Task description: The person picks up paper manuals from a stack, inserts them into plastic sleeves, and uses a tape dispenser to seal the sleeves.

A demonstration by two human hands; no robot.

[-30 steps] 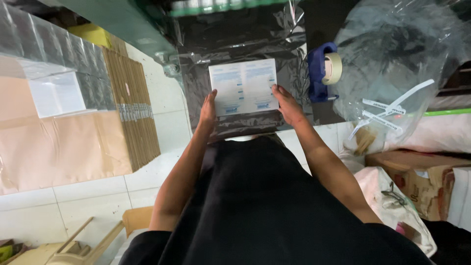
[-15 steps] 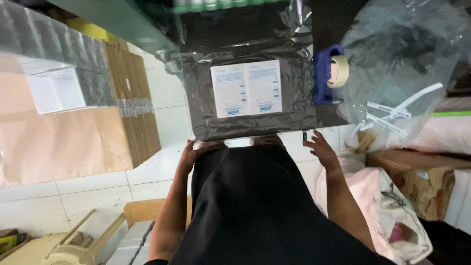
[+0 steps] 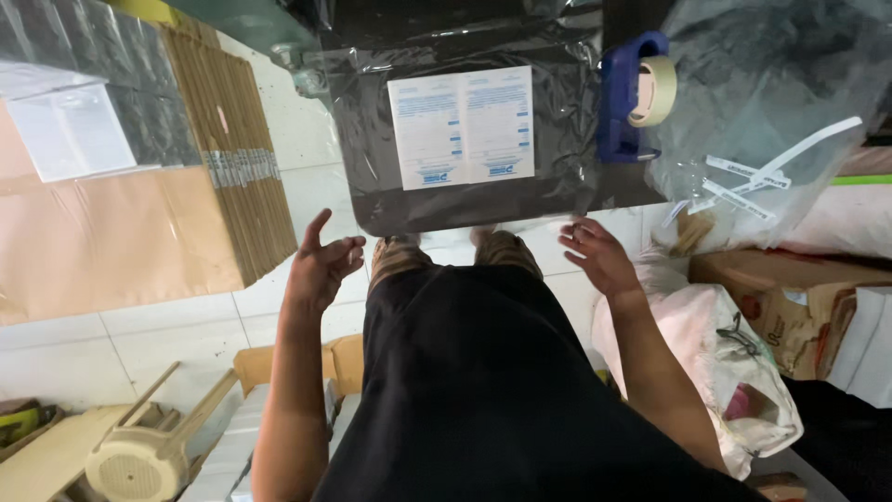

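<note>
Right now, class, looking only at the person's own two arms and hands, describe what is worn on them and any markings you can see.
Both arms are bare from the hands up to the bottom edge of the picture: no sleeves show. The left hand and right hand carry no gloves, and no rings, watch or bands are visible. A black garment covers the body between the arms.

Even, moderately bright indoor light. Glare streaks on the plastic wrap of the dark parcel (image 3: 465, 139). Left of it, floor tiles wash out. Wide-angle bowing at edges; focus mostly sharp.
</note>
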